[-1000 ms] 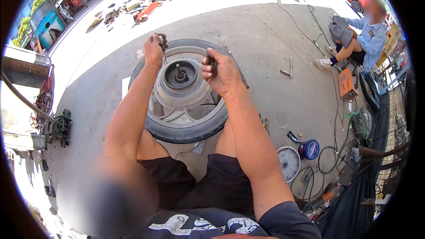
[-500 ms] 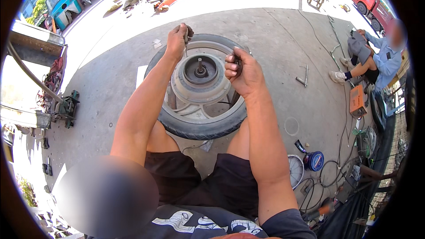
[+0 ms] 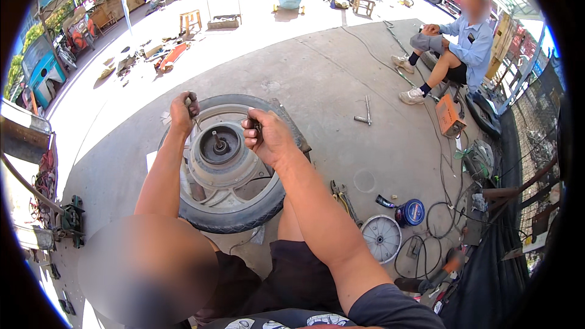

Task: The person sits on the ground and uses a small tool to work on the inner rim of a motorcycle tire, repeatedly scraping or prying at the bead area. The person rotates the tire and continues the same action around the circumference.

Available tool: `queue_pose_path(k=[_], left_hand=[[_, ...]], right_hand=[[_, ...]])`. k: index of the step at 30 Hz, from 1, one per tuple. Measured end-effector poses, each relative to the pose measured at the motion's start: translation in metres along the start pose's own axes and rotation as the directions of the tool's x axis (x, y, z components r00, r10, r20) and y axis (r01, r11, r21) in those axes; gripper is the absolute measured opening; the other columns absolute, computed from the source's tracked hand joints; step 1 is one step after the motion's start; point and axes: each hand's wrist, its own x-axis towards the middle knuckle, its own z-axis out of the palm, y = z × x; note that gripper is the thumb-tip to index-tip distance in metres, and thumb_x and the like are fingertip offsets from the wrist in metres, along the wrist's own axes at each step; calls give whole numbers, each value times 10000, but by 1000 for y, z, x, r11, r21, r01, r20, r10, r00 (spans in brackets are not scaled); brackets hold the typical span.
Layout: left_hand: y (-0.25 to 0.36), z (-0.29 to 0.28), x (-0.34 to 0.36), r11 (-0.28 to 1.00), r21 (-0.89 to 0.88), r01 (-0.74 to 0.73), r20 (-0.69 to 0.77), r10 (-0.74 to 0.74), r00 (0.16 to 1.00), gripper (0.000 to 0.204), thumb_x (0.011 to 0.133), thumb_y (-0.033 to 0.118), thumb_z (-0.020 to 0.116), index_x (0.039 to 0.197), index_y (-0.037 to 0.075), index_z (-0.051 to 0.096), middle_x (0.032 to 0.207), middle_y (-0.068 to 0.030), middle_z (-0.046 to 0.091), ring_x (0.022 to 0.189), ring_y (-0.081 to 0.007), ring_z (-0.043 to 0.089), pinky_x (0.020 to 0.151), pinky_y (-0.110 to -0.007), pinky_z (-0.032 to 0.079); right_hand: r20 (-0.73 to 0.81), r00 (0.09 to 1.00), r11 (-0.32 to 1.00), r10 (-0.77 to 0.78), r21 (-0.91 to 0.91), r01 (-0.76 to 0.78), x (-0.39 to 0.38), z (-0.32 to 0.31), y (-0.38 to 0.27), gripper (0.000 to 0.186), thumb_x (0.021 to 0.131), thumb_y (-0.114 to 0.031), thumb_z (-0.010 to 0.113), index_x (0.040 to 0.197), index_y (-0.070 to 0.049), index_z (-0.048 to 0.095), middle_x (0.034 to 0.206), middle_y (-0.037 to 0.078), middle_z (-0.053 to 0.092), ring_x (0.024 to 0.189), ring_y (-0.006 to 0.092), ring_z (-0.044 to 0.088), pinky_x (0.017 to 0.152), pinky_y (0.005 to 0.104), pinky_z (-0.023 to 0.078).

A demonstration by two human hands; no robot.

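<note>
A wheel with a black tyre (image 3: 228, 224) and a grey metal hub (image 3: 210, 173) lies flat on the concrete between my legs, its axle (image 3: 216, 138) pointing up. My left hand (image 3: 183, 111) is closed above the wheel's far left side, with what looks like a thin-shafted tool in its fingers, only partly visible. Over the right side of the wheel my right hand (image 3: 270, 139) is curled closed around a small dark thing, mostly hidden by the fingers. Neither hand visibly touches the wheel.
To the right lie a T-shaped wrench (image 3: 364, 114), pliers (image 3: 341, 197), a spoked round cover (image 3: 381, 239), a blue tub (image 3: 411, 212) and tangled cables (image 3: 448, 207). A seated person (image 3: 466, 39) sits at the far right beside an orange box (image 3: 450, 116). Scattered parts (image 3: 172, 56) lie at far left.
The view has swung to the right and up, so the wheel sits lower and further left. Both hands remain closed over the wheel; more of the yard now shows.
</note>
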Motion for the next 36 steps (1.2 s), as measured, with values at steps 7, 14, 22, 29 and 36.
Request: queue_pose_path(k=[7, 14, 22, 29, 36], left_hand=[[-3, 4, 4, 996, 86, -22, 9, 21, 1000, 278, 858, 239, 460, 643, 65, 480, 498, 1, 318, 400, -110, 281, 403, -278, 206], [2, 5, -2, 999, 38, 27, -41, -26, 999, 160, 838, 193, 488, 721, 85, 505, 552, -5, 386, 473, -128, 347, 474, -280, 314], [-8, -5, -7, 969, 187, -163, -101, 184, 978, 384, 1003, 396, 475, 828, 63, 550, 696, -32, 531, 570, -123, 489, 547, -266, 413], [-15, -8, 3, 981, 87, -174, -111, 184, 977, 400, 1014, 373, 429, 787, 63, 540, 618, -32, 488, 521, -134, 456, 508, -276, 379], [1, 10, -7, 978, 196, -77, -68, 92, 993, 340, 969, 268, 438, 684, 84, 468, 536, -19, 400, 464, -126, 369, 456, -281, 281]], right_hand=[[-10, 1000, 1000, 9, 19, -8, 1, -1, 1, 125, 934, -187, 581, 864, -84, 568, 741, 23, 546, 550, 79, 443, 452, 223, 353], [-5, 999, 999, 34, 37, -34, 5, -4, 3, 126, 939, -197, 566, 859, -100, 569, 737, 13, 549, 546, 75, 442, 456, 224, 355], [13, 999, 998, 35, 45, -35, 6, -5, 5, 138, 936, -200, 569, 834, -106, 563, 727, 9, 545, 544, 76, 444, 446, 225, 347], [18, 999, 998, 37, 48, -38, 10, -8, 9, 140, 932, -207, 577, 832, -110, 563, 720, 7, 549, 543, 76, 444, 450, 227, 350], [-5, 1000, 1000, 16, 23, -16, 5, -5, 6, 155, 926, -213, 580, 817, -106, 554, 714, 5, 547, 546, 76, 454, 455, 224, 355]])
